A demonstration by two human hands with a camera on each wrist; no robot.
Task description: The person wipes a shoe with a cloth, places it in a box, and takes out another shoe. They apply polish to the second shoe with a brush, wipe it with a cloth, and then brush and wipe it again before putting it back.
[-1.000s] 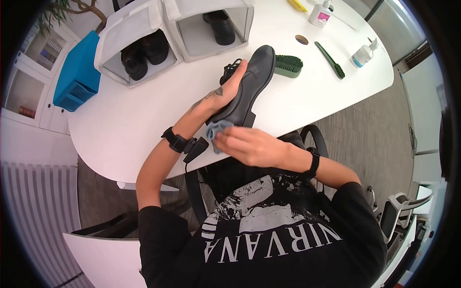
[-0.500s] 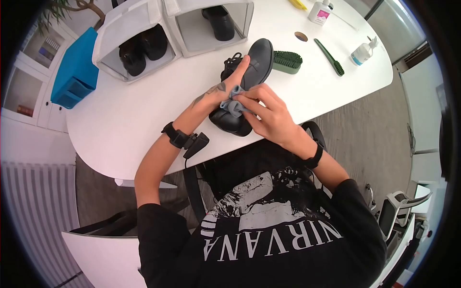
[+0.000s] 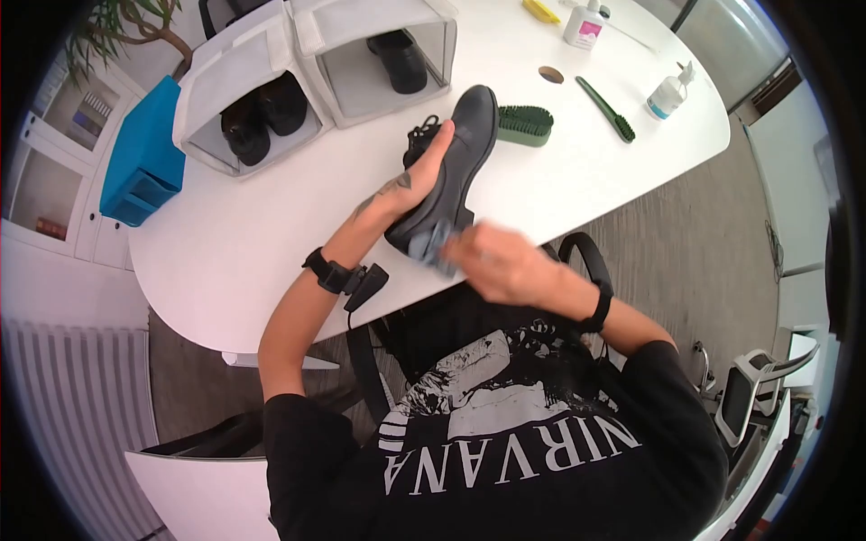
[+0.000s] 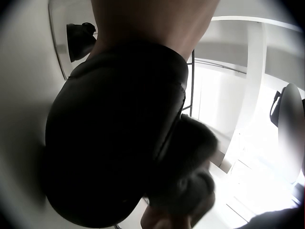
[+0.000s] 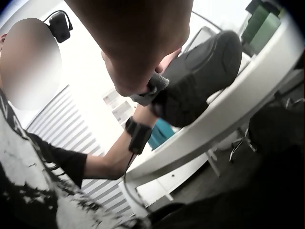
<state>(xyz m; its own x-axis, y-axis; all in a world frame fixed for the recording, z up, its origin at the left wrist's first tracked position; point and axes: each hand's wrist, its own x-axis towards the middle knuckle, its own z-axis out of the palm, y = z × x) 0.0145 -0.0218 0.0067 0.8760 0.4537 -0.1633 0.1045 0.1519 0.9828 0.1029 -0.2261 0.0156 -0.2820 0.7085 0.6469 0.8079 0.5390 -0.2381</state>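
A black laced shoe is tilted on its side above the white table, its sole facing right; its heel end fills much of the left wrist view. My left hand holds the shoe from the laced side, thumb along the upper, the other fingers hidden. Blurred by motion, my right hand pinches a crumpled grey-blue cloth against the heel end. In the right wrist view the cloth sits under the right hand's fingers, beside the shoe.
Behind the shoe, a green brush, a thin green brush and two pump bottles stand or lie on the table. Two white boxes hold black shoes; a blue box is far left.
My right hand went with the cloth from the heel up over the shoe's side, then back down to the heel end. The shoe was tipped, then turned back with its sole to the right.
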